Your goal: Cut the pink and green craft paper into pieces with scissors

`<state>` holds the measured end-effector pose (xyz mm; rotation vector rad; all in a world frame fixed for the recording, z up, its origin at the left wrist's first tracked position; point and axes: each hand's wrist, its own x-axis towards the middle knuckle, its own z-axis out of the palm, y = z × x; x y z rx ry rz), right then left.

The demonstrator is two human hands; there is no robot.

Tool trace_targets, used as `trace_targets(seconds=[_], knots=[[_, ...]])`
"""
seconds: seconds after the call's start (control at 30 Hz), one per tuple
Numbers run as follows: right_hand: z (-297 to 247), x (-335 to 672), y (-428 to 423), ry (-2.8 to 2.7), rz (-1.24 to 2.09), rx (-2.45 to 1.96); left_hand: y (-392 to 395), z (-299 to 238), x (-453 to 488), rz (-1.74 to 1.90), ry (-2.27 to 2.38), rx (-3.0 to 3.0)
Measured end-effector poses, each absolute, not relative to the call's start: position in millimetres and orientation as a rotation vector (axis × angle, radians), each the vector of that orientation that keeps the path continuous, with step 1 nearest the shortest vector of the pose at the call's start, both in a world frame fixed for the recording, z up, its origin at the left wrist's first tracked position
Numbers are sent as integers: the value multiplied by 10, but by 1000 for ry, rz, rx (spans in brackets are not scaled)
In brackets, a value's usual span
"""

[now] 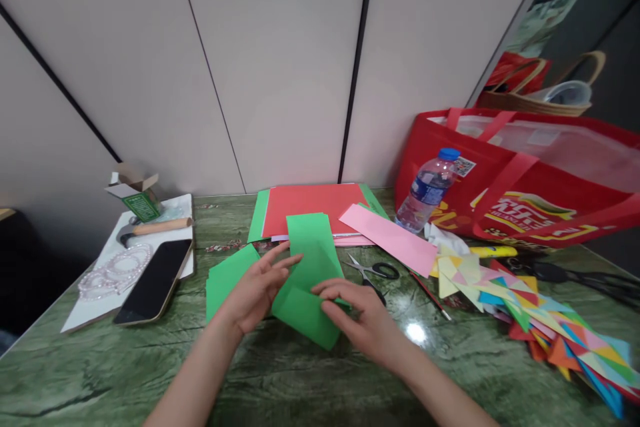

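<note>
A long strip of green paper (pixel 311 247) lies in front of me, and its near end is bent up into a raised flap (pixel 306 317). My right hand (pixel 360 320) pinches the far right edge of this flap between thumb and fingers. At the strip's left side is my left hand (pixel 260 283), fingers stretched and apart, close to the paper; whether it touches is unclear. More green sheets (pixel 223 280) lie under and left of that hand. Scissors (pixel 370 270) with black handles rest just right of the strip.
Behind are stacked red and green sheets (pixel 315 203) and a pink strip (pixel 390 237). To the right stand a water bottle (pixel 427 190) and red bag (pixel 500 173), with folded colored paper (pixel 550 327) nearer. Leftward lie a phone (pixel 155 280), hammer (pixel 155 228) and small green box (pixel 143 203).
</note>
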<state>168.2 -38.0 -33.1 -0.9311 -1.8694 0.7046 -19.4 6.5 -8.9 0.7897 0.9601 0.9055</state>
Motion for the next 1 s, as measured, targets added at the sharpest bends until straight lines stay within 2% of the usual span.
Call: trace_targets(seconds=[0.17, 0.4, 0.6, 0.77, 1.0], knots=[[-470, 1789, -234, -1749, 377, -1089, -6, -77, -133, 894, 944, 842], [-521, 1841, -193, -1678, 462, -1169, -76, -32, -126, 809, 839, 942], [-470, 1828, -227, -1694, 451, -1084, -117, -24, -87, 736, 976, 1298], [-465, 1796, -264, -1649, 492, -1115, -122, -133, 37, 859, 1137, 1280], [-395, 1833, -254, -1598, 527, -1216, -156, -98, 70, 993, 1113, 1261]])
